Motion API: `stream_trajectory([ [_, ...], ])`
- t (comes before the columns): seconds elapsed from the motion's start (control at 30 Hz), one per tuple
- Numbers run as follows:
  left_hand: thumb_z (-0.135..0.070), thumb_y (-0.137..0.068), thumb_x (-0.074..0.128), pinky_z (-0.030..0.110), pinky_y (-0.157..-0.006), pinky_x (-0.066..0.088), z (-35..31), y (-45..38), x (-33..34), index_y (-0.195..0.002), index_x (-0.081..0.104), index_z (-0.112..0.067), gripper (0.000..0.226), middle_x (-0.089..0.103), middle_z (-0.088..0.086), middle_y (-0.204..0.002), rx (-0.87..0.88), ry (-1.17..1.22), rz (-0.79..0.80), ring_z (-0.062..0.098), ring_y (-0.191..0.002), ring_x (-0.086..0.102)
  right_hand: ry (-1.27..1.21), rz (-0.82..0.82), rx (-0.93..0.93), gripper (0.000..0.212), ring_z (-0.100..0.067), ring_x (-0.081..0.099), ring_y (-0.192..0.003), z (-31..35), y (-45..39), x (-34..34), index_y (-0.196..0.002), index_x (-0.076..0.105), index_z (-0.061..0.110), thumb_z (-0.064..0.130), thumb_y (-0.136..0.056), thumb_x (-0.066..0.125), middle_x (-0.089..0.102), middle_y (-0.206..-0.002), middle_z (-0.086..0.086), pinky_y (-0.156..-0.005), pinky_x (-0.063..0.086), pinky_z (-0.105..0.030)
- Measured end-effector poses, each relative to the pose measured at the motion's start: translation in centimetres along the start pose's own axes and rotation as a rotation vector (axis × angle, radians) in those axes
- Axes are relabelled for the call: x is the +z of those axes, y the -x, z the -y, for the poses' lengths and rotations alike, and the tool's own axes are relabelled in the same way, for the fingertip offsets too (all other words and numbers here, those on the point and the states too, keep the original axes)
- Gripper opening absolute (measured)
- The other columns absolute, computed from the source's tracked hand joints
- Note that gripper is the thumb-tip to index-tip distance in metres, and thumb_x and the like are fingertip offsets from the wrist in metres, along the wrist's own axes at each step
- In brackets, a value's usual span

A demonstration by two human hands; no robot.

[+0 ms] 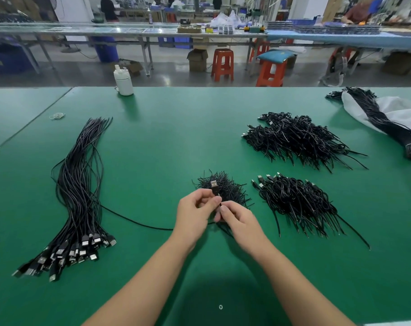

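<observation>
Holding one black USB cable [134, 222] in both hands, near the front middle of the green table [166, 137]. Pinching it just under its silver plug [213, 184] with the left hand [195, 208], thumb and fingers curled, plug pointing up and away. Pinching the same cable a little lower with the right hand [237, 220], fingers curled too, fingertips of both hands touching. Trailing the rest of the cable out from under the left hand, flat across the table toward the left. Hard to tell what else sits between the fingers.

Just behind the hands, a small spiky heap of short black ties [232, 184]. At the left, a long bundle of straight cables [80, 184], silver plugs all at the near end. At the right, two piles of looped cables: near pile [296, 203] just beside the ties, far pile [298, 137] farther back. At the far right edge, a white bag [392, 109] with more black cables lying on it. Near the back edge, a white bottle [123, 80] standing up, and some rubber bands [57, 116] off to its left. Past the table, red stools [222, 64] on the floor.
</observation>
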State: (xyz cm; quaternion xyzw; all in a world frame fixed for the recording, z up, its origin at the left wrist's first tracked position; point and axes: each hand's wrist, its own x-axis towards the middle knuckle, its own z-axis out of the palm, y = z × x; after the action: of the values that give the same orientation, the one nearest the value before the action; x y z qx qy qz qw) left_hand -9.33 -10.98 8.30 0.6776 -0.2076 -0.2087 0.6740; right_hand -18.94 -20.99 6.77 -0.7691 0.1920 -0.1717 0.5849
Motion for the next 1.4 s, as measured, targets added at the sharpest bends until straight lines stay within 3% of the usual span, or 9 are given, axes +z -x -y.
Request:
stream_trajectory([
  [0.33,-0.023,-0.107,0.036,0.006,-0.073,0.045,-1.6,0.6,-0.9,-0.134,0.056,-0.015,0.034,0.066,0.007,-0.093,-0.088,-0.152,0.412,0.007,-0.084,0.060,-0.115,0.063,-0.064,0.034,-0.015,0.052,-0.067,1.3,0.2,0.4,-0.076,0.062,0.020,0.007,-0.103,0.047,0.051,-0.067,0.000,-0.071,0.051,-0.034],
  [0.5,-0.022,-0.107,0.037,0.020,-0.104,0.042,-1.3,0.1,-1.5,-0.130,0.062,-0.015,0.035,0.069,-0.002,-0.121,-0.008,-0.312,0.414,0.005,-0.115,0.062,-0.102,0.068,0.013,0.034,-0.015,0.040,-0.058,1.1,0.6,0.7,-0.072,0.054,0.013,0.011,-0.104,0.045,0.044,-0.058,0.007,-0.060,0.035,-0.036],
  [0.6,-0.020,-0.107,0.034,0.017,-0.082,0.049,-1.5,-0.2,-0.9,-0.119,0.065,-0.019,0.034,0.072,-0.003,-0.115,0.067,-0.271,0.367,-0.005,-0.089,0.065,-0.371,0.080,0.148,0.038,-0.014,0.021,-0.055,0.9,1.1,1.9,-0.069,0.045,0.015,0.018,-0.106,0.039,0.026,-0.058,0.002,-0.056,0.015,-0.035],
  [0.83,-0.018,-0.104,0.033,0.038,-0.109,0.042,-5.7,-2.6,-0.8,-0.093,0.076,-0.010,0.045,0.073,0.010,-0.111,0.067,0.426,0.028,0.023,-0.120,0.061,-0.568,0.160,0.332,0.034,-0.017,0.011,-0.057,-1.0,1.8,2.7,-0.076,0.045,0.013,0.024,-0.107,0.038,0.017,-0.059,0.000,-0.056,0.011,-0.032],
  [0.97,-0.025,-0.104,0.033,0.042,-0.075,0.061,-7.4,-2.9,-2.4,-0.091,0.070,-0.003,0.044,0.073,0.020,-0.095,-0.092,0.690,0.304,0.037,-0.100,0.070,-0.724,0.107,0.394,0.033,-0.011,0.017,-0.051,-2.4,1.8,2.5,-0.075,0.045,0.012,0.027,-0.105,0.041,0.021,-0.058,0.001,-0.050,0.015,-0.025],
  [1.03,-0.028,-0.099,0.039,0.029,-0.050,0.057,-7.1,-1.9,-3.5,-0.086,0.075,-0.009,0.044,0.074,0.018,-0.085,-0.220,0.490,0.598,0.030,-0.075,0.074,-0.809,0.070,0.390,0.031,-0.010,0.017,-0.049,-2.3,1.0,1.7,-0.074,0.047,0.013,0.029,-0.100,0.046,0.021,-0.058,0.002,-0.047,0.015,-0.023],
  [1.13,-0.025,-0.105,0.033,0.028,-0.049,0.056,-5.4,-0.6,-4.1,-0.093,0.069,-0.001,0.045,0.073,0.022,-0.083,-0.368,-0.057,0.883,0.031,-0.068,0.073,-0.801,0.096,0.355,0.031,-0.008,0.018,-0.046,-1.5,-0.1,0.4,-0.073,0.049,0.013,0.029,-0.099,0.047,0.025,-0.054,0.004,-0.045,0.018,-0.021],
  [1.3,-0.021,-0.109,0.029,0.035,-0.076,0.061,-2.0,-0.3,-3.0,-0.109,0.059,0.008,0.042,0.068,0.028,-0.111,-0.403,-0.438,0.664,0.035,-0.097,0.071,-0.500,0.175,0.299,0.036,-0.009,0.018,-0.050,-0.2,-0.5,0.2,-0.073,0.051,0.017,0.030,-0.105,0.042,0.026,-0.058,0.006,-0.044,0.020,-0.019],
  [1.4,-0.028,-0.107,0.037,0.033,-0.083,0.053,-1.3,-0.6,-3.5,-0.106,0.063,0.005,0.041,0.069,0.005,-0.098,-0.235,-0.593,0.694,0.019,-0.086,0.067,-0.434,0.179,0.276,0.040,-0.010,0.018,-0.051,0.2,-0.2,0.2,-0.069,0.053,0.022,0.030,-0.106,0.042,0.026,-0.058,0.006,-0.045,0.020,-0.019],
])
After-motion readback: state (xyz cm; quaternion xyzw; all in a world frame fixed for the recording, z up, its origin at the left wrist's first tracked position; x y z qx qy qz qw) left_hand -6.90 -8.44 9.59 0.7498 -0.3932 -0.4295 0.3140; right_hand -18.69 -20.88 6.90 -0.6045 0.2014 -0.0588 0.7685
